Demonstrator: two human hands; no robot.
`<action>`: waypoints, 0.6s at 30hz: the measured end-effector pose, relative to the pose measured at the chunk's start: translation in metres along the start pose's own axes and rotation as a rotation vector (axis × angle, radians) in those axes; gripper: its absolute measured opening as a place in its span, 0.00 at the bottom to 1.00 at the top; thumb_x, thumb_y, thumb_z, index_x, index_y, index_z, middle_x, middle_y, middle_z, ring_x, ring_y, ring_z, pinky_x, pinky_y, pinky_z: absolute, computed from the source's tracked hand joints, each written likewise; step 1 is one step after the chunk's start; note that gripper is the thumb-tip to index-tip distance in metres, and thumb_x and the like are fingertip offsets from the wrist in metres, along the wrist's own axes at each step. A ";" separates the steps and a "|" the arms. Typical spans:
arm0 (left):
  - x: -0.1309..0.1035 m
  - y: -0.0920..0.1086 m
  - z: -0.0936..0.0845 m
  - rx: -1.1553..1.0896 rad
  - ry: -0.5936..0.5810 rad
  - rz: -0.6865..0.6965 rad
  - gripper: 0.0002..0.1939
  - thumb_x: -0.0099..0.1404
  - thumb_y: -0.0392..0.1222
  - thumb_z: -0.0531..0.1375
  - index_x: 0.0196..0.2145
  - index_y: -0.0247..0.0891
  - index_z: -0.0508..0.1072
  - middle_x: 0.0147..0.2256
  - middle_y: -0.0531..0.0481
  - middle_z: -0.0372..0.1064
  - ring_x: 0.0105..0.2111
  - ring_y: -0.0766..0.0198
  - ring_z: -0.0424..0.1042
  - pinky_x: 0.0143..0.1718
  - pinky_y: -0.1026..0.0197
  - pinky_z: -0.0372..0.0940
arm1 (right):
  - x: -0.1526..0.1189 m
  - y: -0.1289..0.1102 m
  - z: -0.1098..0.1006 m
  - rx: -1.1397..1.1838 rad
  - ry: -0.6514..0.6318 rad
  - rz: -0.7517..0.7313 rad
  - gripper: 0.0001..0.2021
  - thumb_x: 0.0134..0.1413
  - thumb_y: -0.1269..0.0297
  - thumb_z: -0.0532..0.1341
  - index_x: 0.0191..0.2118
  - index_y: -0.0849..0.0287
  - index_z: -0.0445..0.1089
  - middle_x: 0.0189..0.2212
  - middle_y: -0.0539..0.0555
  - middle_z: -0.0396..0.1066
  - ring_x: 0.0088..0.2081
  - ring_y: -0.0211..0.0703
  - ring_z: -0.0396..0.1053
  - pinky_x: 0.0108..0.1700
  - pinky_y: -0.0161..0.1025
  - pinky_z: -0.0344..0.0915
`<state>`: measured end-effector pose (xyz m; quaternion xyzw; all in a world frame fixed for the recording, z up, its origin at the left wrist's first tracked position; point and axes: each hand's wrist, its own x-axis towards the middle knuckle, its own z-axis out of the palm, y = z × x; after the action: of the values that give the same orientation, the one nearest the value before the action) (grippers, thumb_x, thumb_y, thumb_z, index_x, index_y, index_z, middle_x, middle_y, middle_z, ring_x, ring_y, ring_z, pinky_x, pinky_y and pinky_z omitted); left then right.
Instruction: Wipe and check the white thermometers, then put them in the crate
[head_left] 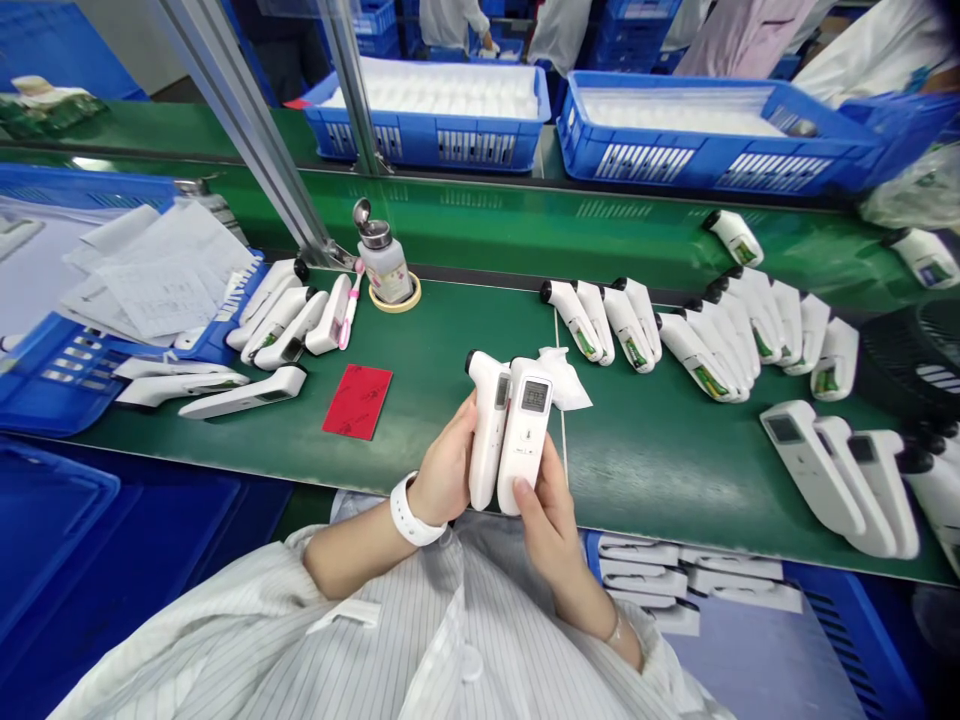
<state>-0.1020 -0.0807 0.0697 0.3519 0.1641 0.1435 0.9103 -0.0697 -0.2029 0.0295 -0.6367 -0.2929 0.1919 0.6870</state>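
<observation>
Two white infrared thermometers are held upright side by side over the front of the bench. My left hand point(446, 460) is closed around the left thermometer point(486, 450), which is turned partly sideways with its black nose at the top. In my right hand point(549, 510) is the right thermometer point(525, 440); its small grey screen faces me and shows faint digits, and my thumb rests low on its front. The two thermometers appear to touch. Just behind them lies a crumpled white cloth point(566, 380).
Several thermometers with open battery bays point(709, 350) lie to the right; more thermometers point(285, 325) lie left. A red pad point(358, 402) and a pump bottle point(385, 265) are near the middle left. Blue crates point(427, 140) stand behind. A co-worker's hand point(489, 46) shows at the back.
</observation>
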 end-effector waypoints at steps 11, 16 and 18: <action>-0.004 0.017 -0.039 0.160 0.025 0.036 0.53 0.48 0.32 0.67 0.63 0.49 0.40 0.52 0.45 0.64 0.46 0.54 0.69 0.45 0.56 0.66 | 0.037 -0.018 -0.015 -0.464 -0.484 0.046 0.31 0.60 0.59 0.53 0.65 0.56 0.40 0.34 0.53 0.71 0.31 0.40 0.69 0.34 0.38 0.69; -0.017 0.042 -0.074 0.142 0.155 0.089 0.51 0.50 0.33 0.67 0.63 0.47 0.40 0.52 0.42 0.64 0.43 0.54 0.72 0.48 0.51 0.65 | 0.131 -0.030 0.016 -0.783 -0.449 -0.142 0.19 0.62 0.59 0.48 0.54 0.58 0.63 0.40 0.56 0.71 0.38 0.43 0.69 0.39 0.38 0.67; -0.026 0.049 -0.085 0.174 0.223 0.118 0.50 0.50 0.33 0.66 0.63 0.47 0.41 0.53 0.41 0.63 0.43 0.54 0.72 0.48 0.51 0.65 | 0.175 -0.023 0.055 -0.953 -0.505 -0.190 0.18 0.62 0.62 0.46 0.53 0.57 0.65 0.46 0.56 0.70 0.46 0.44 0.67 0.48 0.39 0.64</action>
<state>-0.1668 -0.0048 0.0493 0.4204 0.2547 0.2202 0.8425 0.0241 -0.0523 0.0812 -0.7824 -0.5593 0.1222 0.2453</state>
